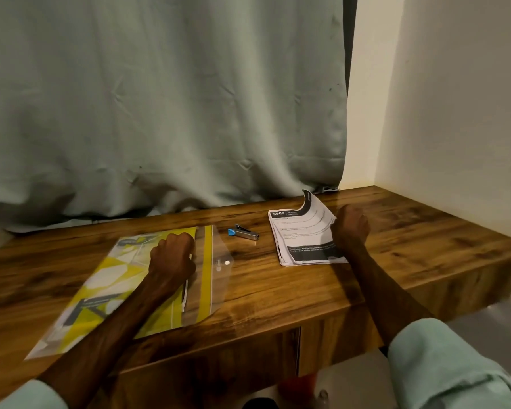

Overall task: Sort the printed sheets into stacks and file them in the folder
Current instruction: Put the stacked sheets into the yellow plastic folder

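A clear plastic folder (101, 286) with a yellow and white pattern lies flat on the left of the wooden desk (281, 290), its snap-button flap open to the right. My left hand (173, 261) rests on it with curled fingers, gripping the folder at its mouth, where a white sheet edge shows. To the right lies a stack of printed sheets (301, 242) with black header bars. My right hand (351, 228) grips the stack's right edge, and the far corner of the top sheets curls upward.
A small stapler (244, 232) with a blue end lies between folder and stack. A grey-green curtain (165, 107) hangs behind the desk, and a white wall (455, 98) closes the right side. The desk's front edge drops off just below the folder.
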The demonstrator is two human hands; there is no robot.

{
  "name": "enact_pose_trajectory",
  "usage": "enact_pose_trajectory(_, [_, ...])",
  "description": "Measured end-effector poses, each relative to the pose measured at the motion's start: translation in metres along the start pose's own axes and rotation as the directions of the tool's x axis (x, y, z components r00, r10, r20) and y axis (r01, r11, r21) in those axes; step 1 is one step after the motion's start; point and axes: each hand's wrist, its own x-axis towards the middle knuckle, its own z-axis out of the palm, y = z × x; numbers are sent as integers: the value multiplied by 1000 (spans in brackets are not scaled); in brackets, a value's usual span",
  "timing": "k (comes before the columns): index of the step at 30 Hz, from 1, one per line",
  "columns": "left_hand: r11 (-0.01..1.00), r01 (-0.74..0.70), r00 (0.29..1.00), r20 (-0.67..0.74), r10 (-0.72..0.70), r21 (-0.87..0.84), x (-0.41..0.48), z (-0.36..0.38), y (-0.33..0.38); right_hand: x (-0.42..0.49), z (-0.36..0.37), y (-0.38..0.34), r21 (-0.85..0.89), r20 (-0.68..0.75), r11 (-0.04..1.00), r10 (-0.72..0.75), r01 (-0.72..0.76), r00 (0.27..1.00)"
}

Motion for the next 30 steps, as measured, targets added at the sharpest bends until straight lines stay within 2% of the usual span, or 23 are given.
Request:
enact_pose_trajectory(7, [999,-13,1000,-13,12,-43,2,-2,-3,-17,-2,-21,94,5,985,-144,143,990])
enact_pose_trajectory(13, [996,-32,999,-43,28,-81,5,-3,-6,-19,-57,-64,291,-219,930,-164,225,962])
enact_pose_trajectory(16, [997,-16,998,-66,10,-80,4,-5,-4,-28,-100,-91,436,-347,847,-155,306,925])
enact_pose_trajectory(18, [997,-2,996,-86,-5,-82,4,-8,-3,-32,-116,-104,554,-335,787,-89,272,938])
enact_pose_trajectory(21, [993,-9,992,-129,-6,-120,2,-14,-6,-38,-110,-112,702,-115,704,-32,105,993])
enact_pose_trajectory(23, [992,-26,987,-159,5,-126,2,-20,-10,-45,-87,-109,781,106,623,-61,-45,992])
enact_pose_trajectory(24, [992,-27,986,-169,6,-122,2,-24,-15,-51,-74,-107,809,223,572,-79,-139,972])
enact_pose_trajectory(26, [994,-24,983,-183,4,-105,6,-31,-18,-58,-45,-92,787,405,540,-91,-297,910])
enact_pose_trajectory(30, [992,-7,965,-261,-26,-125,3,-42,-24,-82,-28,-70,669,611,585,-81,-459,787])
